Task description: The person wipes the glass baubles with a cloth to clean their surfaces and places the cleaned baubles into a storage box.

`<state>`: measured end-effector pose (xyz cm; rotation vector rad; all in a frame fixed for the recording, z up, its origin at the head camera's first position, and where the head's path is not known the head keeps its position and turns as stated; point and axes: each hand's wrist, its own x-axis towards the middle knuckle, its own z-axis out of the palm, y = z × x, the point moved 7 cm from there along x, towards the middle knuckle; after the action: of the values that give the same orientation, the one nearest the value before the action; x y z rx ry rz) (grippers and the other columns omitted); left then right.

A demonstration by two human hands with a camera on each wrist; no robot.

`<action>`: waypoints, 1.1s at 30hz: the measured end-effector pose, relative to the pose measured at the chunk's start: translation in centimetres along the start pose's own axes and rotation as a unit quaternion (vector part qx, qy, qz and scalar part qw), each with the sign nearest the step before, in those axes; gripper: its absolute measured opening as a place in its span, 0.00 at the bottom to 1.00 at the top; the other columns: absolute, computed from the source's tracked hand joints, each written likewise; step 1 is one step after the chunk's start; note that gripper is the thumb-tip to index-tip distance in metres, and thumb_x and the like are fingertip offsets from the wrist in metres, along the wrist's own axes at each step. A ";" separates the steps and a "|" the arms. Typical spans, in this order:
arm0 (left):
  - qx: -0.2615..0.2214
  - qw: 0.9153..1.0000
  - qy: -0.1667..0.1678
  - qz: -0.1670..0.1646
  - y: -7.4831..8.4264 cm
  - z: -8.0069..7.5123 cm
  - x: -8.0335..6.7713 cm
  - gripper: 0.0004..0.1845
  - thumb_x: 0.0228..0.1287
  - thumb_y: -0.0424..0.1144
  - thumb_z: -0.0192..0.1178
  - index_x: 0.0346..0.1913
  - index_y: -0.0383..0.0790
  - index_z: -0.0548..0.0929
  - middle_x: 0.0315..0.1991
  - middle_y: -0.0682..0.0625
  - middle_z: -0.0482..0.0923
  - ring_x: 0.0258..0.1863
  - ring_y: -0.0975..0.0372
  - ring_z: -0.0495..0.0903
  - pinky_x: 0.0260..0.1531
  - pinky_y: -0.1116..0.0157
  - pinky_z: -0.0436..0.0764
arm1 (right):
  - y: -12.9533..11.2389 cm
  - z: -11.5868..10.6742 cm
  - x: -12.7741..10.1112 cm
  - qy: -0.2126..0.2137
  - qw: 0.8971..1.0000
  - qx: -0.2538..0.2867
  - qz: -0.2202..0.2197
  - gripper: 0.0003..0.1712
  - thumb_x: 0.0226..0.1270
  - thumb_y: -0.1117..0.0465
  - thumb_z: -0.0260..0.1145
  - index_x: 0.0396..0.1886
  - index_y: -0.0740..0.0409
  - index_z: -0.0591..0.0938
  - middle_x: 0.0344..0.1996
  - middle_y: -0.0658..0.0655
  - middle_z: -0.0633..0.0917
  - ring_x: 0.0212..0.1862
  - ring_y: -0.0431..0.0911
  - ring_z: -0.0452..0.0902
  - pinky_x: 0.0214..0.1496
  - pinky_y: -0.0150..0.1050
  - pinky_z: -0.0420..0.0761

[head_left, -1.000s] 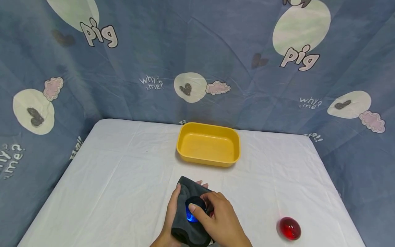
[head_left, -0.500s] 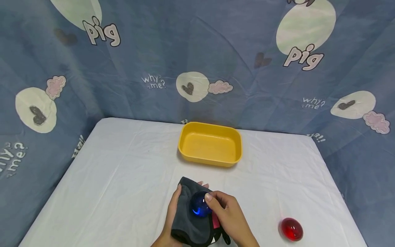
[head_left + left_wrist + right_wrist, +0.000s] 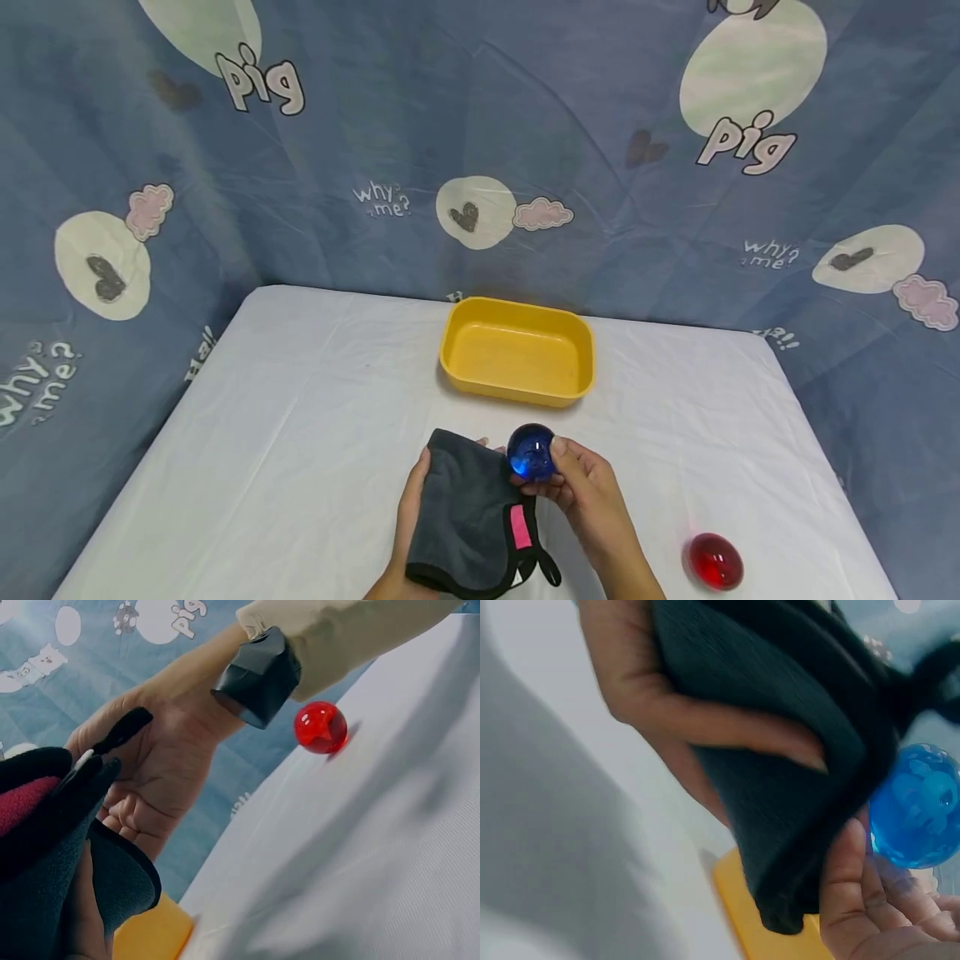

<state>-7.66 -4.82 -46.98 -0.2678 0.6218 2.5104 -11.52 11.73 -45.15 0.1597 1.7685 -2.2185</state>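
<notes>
A folded dark grey cloth (image 3: pixel 465 517) with black edging, a pink tab and a black loop lies across my left hand (image 3: pixel 405 529). The thumb runs along its left side, and fingertips show past its far edge. Beside the cloth's upper right corner, my right hand (image 3: pixel 596 496) pinches a clear blue ball (image 3: pixel 530 452) between thumb and fingers. In the right wrist view, the ball (image 3: pixel 919 810) is see-through with pale shapes in it, and a finger of the left hand (image 3: pixel 735 731) presses the cloth (image 3: pixel 772 787) from the side.
A yellow rectangular tray (image 3: pixel 517 392) stands at the back middle of the white-covered table (image 3: pixel 300 467). To the right of my right hand lies a clear red ball (image 3: pixel 716 562). A blue patterned curtain (image 3: pixel 337 125) hangs behind and beside the table.
My right hand has lifted the blue ball from over the middle of the cloth to its upper right corner. The pink tab is now uncovered. My left hand keeps holding the cloth.
</notes>
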 end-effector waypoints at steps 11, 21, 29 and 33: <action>-0.036 0.999 0.010 0.015 0.4 -0.3 -0.4 0.48 0.77 0.74 0.34 0.85 0.44 0.47 0.77 0.45 0.66 0.73 0.58 0.68 0.74 0.59 0.64 | -2.7 -2.2 2.6 0.063 0.996 0.015 -0.067 0.24 0.79 0.59 0.66 0.60 0.75 0.73 0.55 0.69 0.84 0.49 0.57 0.89 0.51 0.44 0.87; -0.047 0.999 -0.004 0.014 0.4 -0.4 -0.7 0.48 0.77 0.73 0.36 0.85 0.44 0.46 0.77 0.47 0.65 0.74 0.58 0.66 0.75 0.58 0.62 | -4.6 -3.2 5.4 0.136 0.973 -0.157 -0.102 0.26 0.70 0.55 0.75 0.58 0.68 0.80 0.49 0.67 0.87 0.44 0.48 0.88 0.47 0.35 0.87; -0.036 0.999 -0.018 0.020 0.5 -0.6 -0.9 0.49 0.77 0.73 0.33 0.85 0.41 0.44 0.76 0.46 0.67 0.76 0.57 0.64 0.75 0.58 0.60 | -5.4 -3.3 7.2 0.163 0.941 -0.274 -0.114 0.34 0.66 0.48 0.78 0.61 0.67 0.80 0.54 0.66 0.85 0.54 0.55 0.83 0.55 0.40 0.85; -0.059 0.998 -0.025 0.016 0.4 -0.5 -1.1 0.49 0.77 0.73 0.35 0.85 0.42 0.44 0.80 0.46 0.60 0.79 0.55 0.58 0.77 0.55 0.57 | -5.3 -3.4 8.2 0.158 0.932 -0.305 -0.113 0.34 0.67 0.49 0.78 0.62 0.68 0.79 0.57 0.67 0.84 0.58 0.57 0.82 0.60 0.50 0.83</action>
<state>-6.93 -5.85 -46.95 -0.2403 0.4626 2.5804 -21.22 14.79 -43.21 0.1867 2.6851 -1.7279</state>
